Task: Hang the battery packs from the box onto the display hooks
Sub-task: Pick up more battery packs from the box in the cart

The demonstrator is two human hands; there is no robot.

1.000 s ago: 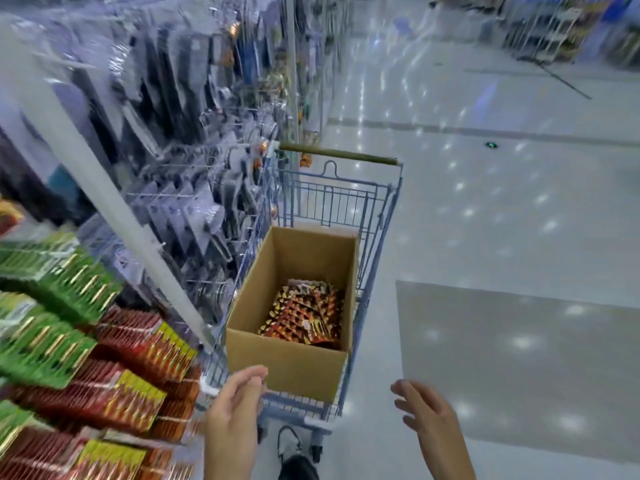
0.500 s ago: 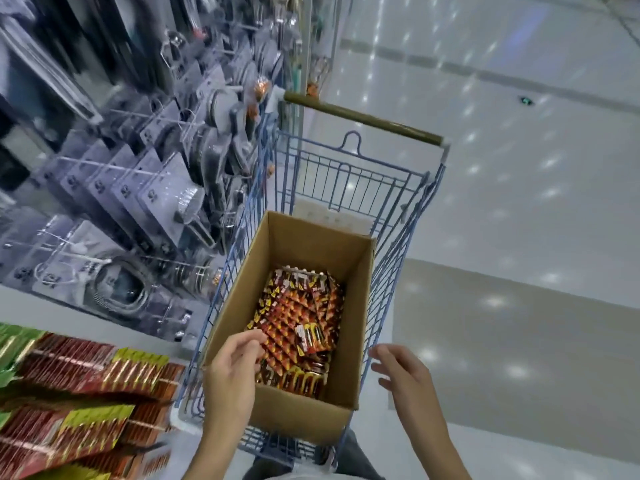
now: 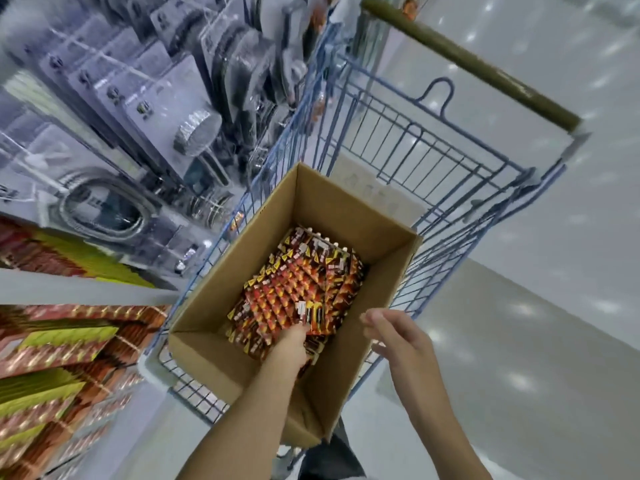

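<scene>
An open cardboard box [image 3: 349, 209] stands in a blue wire shopping cart [image 3: 426, 157]. Several red, orange and black battery packs [image 3: 298, 282] lie piled in its bottom. My left hand [image 3: 290, 344] reaches down inside the box and touches the near end of the pile; its fingers point down among the packs and are hidden. My right hand [image 3: 398, 336] hovers above the box's near right rim with fingers relaxed and holds nothing. Display hooks on the left carry hanging red and green battery packs [image 3: 59, 344].
Above those, clear blister packs of hardware [image 3: 145, 109] hang on the shelf wall, close against the cart's left side. The cart's olive handle bar [image 3: 474, 60] is at the far end. Glossy light floor [image 3: 540, 306] stretches to the right of the cart.
My view has tilted down and closer over the box. My left hand moved from the box's near rim down onto the battery packs. My right hand moved in above the right rim.
</scene>
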